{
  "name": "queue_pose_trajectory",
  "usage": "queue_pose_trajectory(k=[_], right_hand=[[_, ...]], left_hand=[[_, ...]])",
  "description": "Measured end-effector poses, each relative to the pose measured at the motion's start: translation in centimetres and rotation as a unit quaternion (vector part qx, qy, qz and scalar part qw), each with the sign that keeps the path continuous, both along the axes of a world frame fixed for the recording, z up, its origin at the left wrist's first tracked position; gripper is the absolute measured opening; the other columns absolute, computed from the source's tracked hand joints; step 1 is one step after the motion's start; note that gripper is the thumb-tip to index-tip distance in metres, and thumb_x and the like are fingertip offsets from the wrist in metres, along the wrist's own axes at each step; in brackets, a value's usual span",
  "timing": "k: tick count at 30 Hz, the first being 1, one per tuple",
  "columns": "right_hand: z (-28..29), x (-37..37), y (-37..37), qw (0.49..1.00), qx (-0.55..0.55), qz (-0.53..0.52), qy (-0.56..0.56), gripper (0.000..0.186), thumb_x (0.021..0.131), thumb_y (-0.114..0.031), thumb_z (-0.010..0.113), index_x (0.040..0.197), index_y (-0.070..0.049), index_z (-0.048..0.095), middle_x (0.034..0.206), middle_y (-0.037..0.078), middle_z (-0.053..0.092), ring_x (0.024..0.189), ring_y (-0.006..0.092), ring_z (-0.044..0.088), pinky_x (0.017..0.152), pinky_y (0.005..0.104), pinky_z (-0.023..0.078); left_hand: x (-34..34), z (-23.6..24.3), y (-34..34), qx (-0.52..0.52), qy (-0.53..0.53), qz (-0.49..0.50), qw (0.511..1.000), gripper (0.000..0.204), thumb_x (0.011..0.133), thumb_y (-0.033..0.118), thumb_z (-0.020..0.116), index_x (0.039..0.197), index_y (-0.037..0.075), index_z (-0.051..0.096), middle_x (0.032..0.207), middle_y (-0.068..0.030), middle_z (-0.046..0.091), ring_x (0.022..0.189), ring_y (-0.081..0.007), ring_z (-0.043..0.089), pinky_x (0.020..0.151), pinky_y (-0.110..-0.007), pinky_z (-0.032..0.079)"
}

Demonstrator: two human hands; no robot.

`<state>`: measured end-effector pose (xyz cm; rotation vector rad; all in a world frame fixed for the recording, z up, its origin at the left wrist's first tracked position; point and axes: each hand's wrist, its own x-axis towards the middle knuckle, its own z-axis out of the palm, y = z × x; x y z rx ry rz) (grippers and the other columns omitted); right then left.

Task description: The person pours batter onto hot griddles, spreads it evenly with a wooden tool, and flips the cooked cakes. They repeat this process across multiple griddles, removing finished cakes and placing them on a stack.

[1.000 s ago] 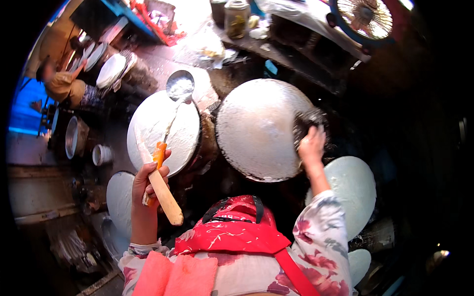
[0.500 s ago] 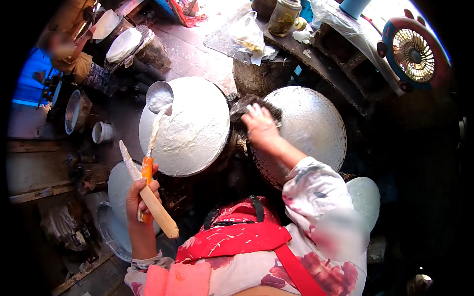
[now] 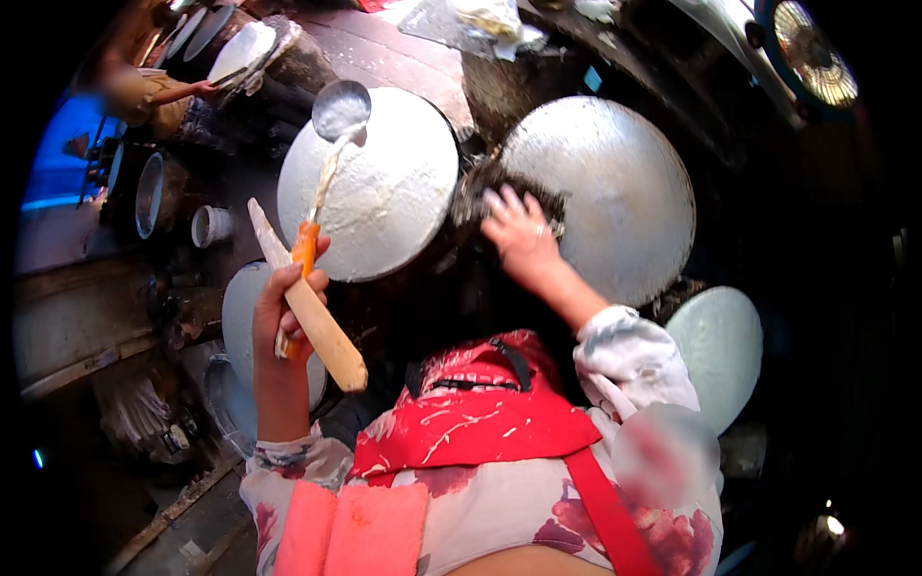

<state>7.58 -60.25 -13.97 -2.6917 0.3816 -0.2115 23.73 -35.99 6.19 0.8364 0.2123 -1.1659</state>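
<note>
My left hand (image 3: 293, 298) grips a ladle (image 3: 340, 110) with an orange handle together with a flat wooden paddle (image 3: 327, 341). The ladle's bowl is over the upper part of a round left griddle (image 3: 394, 182), which is covered with a white, bumpy layer. My right hand (image 3: 519, 240) holds a dark fibrous pad (image 3: 480, 202), fingers spread over it, at the left edge of a round metal griddle (image 3: 624, 192) with a mostly bare, scuffed surface.
Pale-coated round plates (image 3: 715, 355) flank me lower down. Another person (image 3: 154, 101) works at upper left near stacked white rounds (image 3: 240, 53). A pot (image 3: 149, 197), small bucket (image 3: 211, 227), cluttered ledge and fan (image 3: 816, 62) surround the griddles.
My right hand and pad have swept from the right side of the bare griddle to its left edge. My left hand still holds both utensils, now higher in view, as the whole view has shifted.
</note>
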Motion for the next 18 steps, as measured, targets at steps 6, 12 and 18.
queue_pose_trajectory(k=[6, 12, 18], right_hand=[[-0.5, -15.5, 2.0, 0.982, -0.075, -0.144, -0.096, 0.024, 0.076, -0.003, 0.052, 0.099, -0.005, 0.060, 0.131, 0.019, 0.049, 0.121, 0.0383, 0.046, 0.103, 0.0513, 0.033], [-3.3, -18.4, -3.3, 0.910, -0.095, -0.399, -0.058, 0.027, 0.073, -0.002, 0.050, 0.100, 0.001, 0.053, 0.126, 0.026, 0.049, 0.114, 0.0434, 0.046, 0.102, 0.0519, 0.033], [-3.3, -8.5, 10.2, 0.945, 0.019, -0.296, -0.138, 0.018, 0.086, -0.014, 0.051, 0.096, -0.002, 0.059, 0.137, 0.016, 0.045, 0.129, 0.0359, 0.039, 0.109, 0.0505, 0.023]], left_hand=[[-0.3, 0.5, -0.1, -0.057, 0.069, -0.049, 0.995, 0.051, 0.095, 0.012, 0.043, 0.139, -0.001, 0.021, 0.066, -0.0013, 0.041, 0.039, -0.0039, 0.041, 0.040, -0.018, 0.039], [0.2, 0.6, -0.7, -0.065, 0.093, -0.118, 0.987, 0.052, 0.096, 0.013, 0.042, 0.140, -0.001, 0.020, 0.067, -0.0015, 0.040, 0.040, -0.0062, 0.040, 0.042, -0.021, 0.037], [-0.7, 1.5, -1.6, -0.074, 0.099, -0.146, 0.982, 0.052, 0.095, 0.013, 0.044, 0.140, -0.001, 0.021, 0.068, -0.0002, 0.037, 0.044, -0.0061, 0.032, 0.041, -0.022, 0.031]])
